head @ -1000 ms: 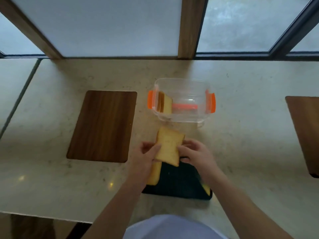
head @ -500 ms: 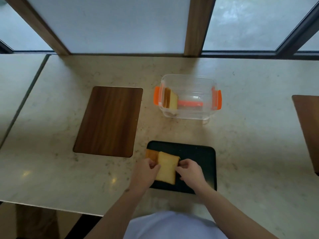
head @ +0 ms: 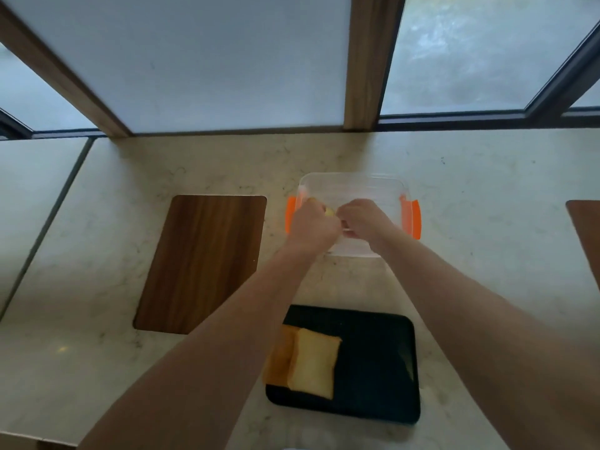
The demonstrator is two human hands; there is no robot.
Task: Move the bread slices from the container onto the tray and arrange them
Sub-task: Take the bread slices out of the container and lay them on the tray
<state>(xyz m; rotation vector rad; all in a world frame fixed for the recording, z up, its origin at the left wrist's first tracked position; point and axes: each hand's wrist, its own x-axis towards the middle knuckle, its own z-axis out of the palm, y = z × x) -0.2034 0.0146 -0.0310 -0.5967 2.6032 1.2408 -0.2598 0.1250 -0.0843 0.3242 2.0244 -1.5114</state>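
Two pale yellow bread slices [head: 313, 363] laid overlapped at left end of black tray [head: 380, 368], brown crust shown on left one; clear container [head: 354, 190] with orange clips set beyond tray; left hand [head: 311, 224] and right hand [head: 365, 219] curled inside container around small yellow sliver [head: 330, 212], presumably bread; grip blurred, largely hidden.

container [head: 354, 186]: clear, with orange clips at both ends
tray [head: 376, 368]: black
bread slices [head: 313, 365]: pale yellow with golden-brown crust, lower centre
desk [head: 470, 196]: cream with faint grey marbling
board [head: 201, 264]: dark brown wood grain, left of centre
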